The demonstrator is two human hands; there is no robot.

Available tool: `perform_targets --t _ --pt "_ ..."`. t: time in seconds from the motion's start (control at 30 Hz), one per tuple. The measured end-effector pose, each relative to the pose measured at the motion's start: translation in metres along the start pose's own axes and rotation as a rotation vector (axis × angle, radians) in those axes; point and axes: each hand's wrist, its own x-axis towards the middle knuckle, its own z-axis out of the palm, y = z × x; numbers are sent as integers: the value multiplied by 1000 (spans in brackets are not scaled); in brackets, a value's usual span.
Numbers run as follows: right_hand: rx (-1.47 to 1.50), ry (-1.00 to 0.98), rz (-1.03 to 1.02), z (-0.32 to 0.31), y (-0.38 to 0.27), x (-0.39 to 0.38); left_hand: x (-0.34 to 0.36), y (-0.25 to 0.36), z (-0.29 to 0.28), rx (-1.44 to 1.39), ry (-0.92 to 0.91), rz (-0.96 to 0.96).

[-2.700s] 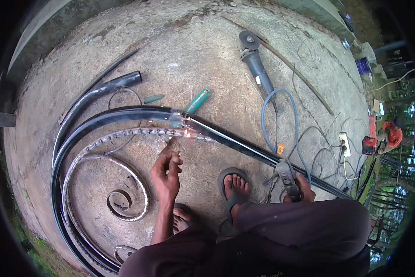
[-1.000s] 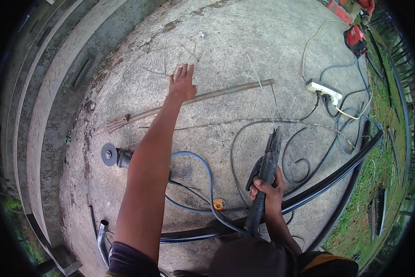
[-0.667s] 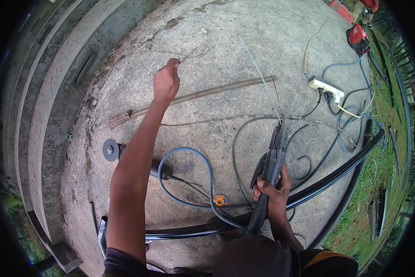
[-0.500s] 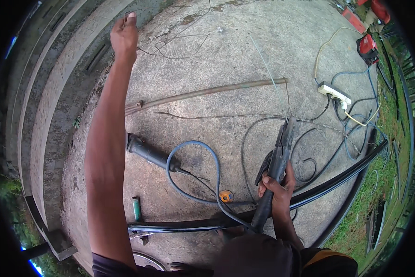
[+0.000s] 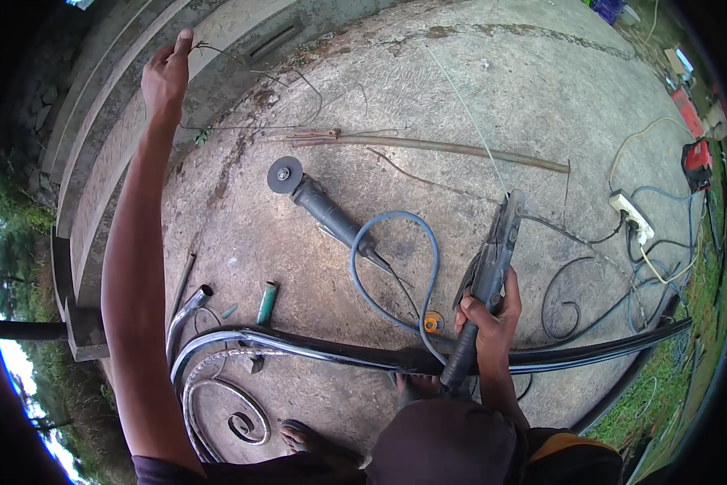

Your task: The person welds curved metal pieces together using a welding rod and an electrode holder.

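While a black electrode holder (image 5: 493,271) is being gripped by the right hand (image 5: 493,323), a thin pale rod (image 5: 466,106) is being held in its tip, slanting up and leftward. A bent wire (image 5: 242,127) is being pinched between thumb and fingers of the left hand (image 5: 166,85), seen against the concrete steps (image 5: 250,23); whether its far end is touching the concrete floor (image 5: 242,202) cannot be told. An angle grinder (image 5: 331,214) is being supported by that floor between both hands.
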Motion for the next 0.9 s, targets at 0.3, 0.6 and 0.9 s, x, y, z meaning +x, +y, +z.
perform_targets --t 0.3,0.6,0.9 --pt "-40 -144 21 22 9 -9 -48 -154 -126 647 -192 170" --pt "-138 -116 -16 18 14 -13 -106 -157 -160 -186 141 -239" --pt "-165 -207 44 31 31 -4 -127 -155 -192 -335 126 -312"
